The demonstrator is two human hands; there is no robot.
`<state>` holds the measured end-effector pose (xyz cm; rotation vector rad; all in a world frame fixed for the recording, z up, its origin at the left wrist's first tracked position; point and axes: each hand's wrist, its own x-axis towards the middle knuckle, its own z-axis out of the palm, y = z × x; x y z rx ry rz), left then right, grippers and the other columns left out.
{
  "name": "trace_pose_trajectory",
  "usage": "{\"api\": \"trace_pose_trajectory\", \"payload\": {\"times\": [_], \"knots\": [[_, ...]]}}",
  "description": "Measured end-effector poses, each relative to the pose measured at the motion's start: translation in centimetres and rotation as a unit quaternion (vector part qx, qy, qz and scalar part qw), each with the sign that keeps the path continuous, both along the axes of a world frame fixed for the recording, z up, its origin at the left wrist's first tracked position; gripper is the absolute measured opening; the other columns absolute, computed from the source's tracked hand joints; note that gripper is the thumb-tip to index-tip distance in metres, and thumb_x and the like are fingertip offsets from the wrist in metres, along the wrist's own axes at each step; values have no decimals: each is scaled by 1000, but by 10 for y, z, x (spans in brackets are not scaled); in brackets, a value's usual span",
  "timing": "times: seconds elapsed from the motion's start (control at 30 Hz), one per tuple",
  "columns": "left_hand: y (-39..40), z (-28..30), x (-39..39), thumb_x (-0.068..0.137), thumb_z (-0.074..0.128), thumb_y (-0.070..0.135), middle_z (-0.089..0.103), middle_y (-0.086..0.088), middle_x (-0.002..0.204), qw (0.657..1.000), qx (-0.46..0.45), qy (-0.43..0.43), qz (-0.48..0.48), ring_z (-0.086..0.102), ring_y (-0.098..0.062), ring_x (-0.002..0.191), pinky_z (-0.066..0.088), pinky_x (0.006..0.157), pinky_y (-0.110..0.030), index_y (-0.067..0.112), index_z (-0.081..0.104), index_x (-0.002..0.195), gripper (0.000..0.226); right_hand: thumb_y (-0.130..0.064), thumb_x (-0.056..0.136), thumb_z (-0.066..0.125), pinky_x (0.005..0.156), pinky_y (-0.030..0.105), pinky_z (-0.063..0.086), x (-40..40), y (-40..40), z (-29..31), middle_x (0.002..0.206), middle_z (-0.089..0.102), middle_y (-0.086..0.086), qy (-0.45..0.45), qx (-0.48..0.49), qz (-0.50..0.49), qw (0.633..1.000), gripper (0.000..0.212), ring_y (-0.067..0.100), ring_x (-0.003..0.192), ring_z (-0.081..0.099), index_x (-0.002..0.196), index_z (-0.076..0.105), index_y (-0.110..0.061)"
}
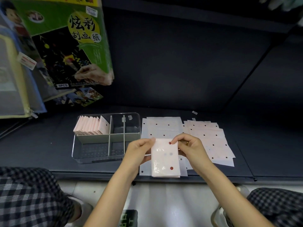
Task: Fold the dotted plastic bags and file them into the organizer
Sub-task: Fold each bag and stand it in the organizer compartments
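A folded pink dotted bag (pixel 164 158) is held upright over the shelf edge. My left hand (pixel 139 150) pinches its upper left corner and my right hand (pixel 188 145) pinches its upper right corner. Under it lies a flat white dotted bag (pixel 161 126). A fanned pile of several flat dotted bags (pixel 211 138) lies to the right. The clear organizer (pixel 106 138) stands to the left, with white dividers. Its back left compartment holds a row of several folded bags (pixel 91 126) on edge.
The dark shelf (pixel 246 161) runs along the front, with its edge just below the bag. Green scratch-paper packs (pixel 65 43) and zip pouches (pixel 14 82) lean at the back left. My checked-trouser knees (pixel 29 194) flank the floor below.
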<state>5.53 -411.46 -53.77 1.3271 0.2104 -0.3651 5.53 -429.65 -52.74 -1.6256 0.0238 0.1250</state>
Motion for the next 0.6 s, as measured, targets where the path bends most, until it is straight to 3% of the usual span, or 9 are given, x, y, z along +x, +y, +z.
{"api": "trace_pose_trajectory", "payload": {"times": [0.1,0.2,0.27,0.37,0.47,0.6], "knots": [[3,-2,2,90,61,14,73,-1,78,997,49,-39,46,66,-10,70,51,59,-20,12,73,79,16,12,85,46,71,18,52,2,2,0,83,72,-7,1,-14,17,1000,44,8,81,66,71,73,-20],[11,-3,6,89,62,13,70,3,75,973,178,-143,24,60,-8,69,48,69,-23,14,71,77,15,1,90,49,85,16,50,8,7,2,107,70,-11,-26,-79,41,996,37,2,103,62,97,72,-27],[16,-2,7,88,64,16,69,9,74,948,247,-200,-4,58,-2,68,44,66,-16,19,71,76,14,-13,92,57,82,18,51,11,15,2,103,70,-13,-22,-139,100,985,25,0,98,63,104,68,-31],[26,-2,10,87,64,18,69,13,75,942,243,-228,-29,61,-2,72,45,66,-15,25,72,77,14,-17,91,59,72,25,45,15,28,-4,79,67,-8,-5,-199,166,966,13,5,73,58,86,71,-22],[47,-8,20,83,70,14,72,10,78,959,214,-176,-68,65,-5,73,49,64,-15,27,71,80,14,-13,91,60,68,22,48,24,37,-7,73,67,-2,9,-159,140,977,15,8,70,60,81,71,-13],[83,-18,42,78,74,7,71,6,66,959,236,-115,-106,64,-3,62,49,56,-18,23,70,70,18,-11,90,61,65,19,54,43,52,-12,77,73,3,49,-119,102,986,11,13,73,69,87,70,-6]]}}
